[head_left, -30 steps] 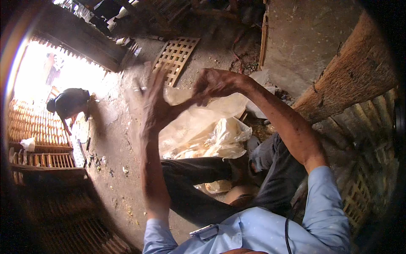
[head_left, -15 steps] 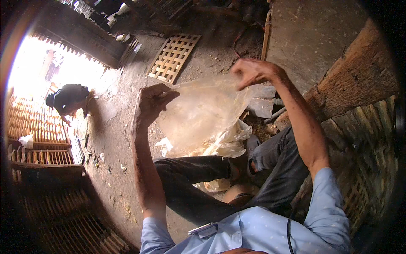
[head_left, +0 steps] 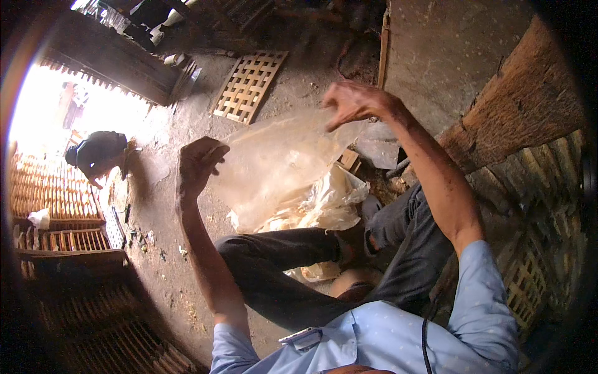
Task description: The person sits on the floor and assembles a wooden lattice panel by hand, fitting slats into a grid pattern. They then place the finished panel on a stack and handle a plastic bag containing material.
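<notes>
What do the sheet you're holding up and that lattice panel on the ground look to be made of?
Sheet: thin clear plastic film, likely a bag; the ground shows through it and it wrinkles between the left hand and right hand. Lattice panel: pale woven strips, probably bamboo or split wood, matte.

We held a clear plastic sheet (head_left: 274,165) stretched in the air above our lap, its left corner pinched in our left hand (head_left: 198,165) and its upper right corner in our right hand (head_left: 355,103). It was thin, translucent, slightly wrinkled, and hung slanting, its lower edge drooping toward the crumpled pale plastic (head_left: 324,202) below.
</notes>
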Tool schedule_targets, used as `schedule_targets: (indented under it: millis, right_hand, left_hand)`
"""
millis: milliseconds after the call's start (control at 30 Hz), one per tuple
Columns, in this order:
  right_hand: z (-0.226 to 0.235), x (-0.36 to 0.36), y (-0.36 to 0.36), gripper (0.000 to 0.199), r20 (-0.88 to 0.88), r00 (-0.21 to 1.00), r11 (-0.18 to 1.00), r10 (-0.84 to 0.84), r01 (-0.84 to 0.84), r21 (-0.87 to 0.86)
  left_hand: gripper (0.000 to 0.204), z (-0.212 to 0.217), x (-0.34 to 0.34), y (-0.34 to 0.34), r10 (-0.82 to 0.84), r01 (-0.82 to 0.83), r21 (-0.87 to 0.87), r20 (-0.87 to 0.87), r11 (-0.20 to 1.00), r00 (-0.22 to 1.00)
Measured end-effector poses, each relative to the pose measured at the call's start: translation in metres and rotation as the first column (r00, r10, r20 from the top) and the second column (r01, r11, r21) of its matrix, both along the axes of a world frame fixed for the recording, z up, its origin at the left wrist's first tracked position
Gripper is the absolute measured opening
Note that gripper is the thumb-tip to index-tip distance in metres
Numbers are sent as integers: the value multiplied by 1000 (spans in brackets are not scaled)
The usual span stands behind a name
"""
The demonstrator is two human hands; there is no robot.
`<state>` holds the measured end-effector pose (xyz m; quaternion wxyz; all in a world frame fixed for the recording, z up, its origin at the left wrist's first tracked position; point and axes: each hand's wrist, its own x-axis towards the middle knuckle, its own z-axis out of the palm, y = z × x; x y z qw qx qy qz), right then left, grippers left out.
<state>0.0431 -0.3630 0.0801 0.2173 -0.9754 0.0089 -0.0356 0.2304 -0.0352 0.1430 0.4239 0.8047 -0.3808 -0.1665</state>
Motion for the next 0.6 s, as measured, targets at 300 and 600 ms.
schedule_targets:
  millis: [300, 600]
  right_hand:
    - [-39, 31, -19, 17, -106, 993, 998, -59, 57, -25]
    - [43, 15, 55, 19, 284, 956, 960, 70, -142, 242]
  left_hand:
    - [18, 1, 15, 21, 24, -19, -31, 163, 999, 986]
    - [53, -18, 3, -4, -28, -36, 117, 503, 992, 864]
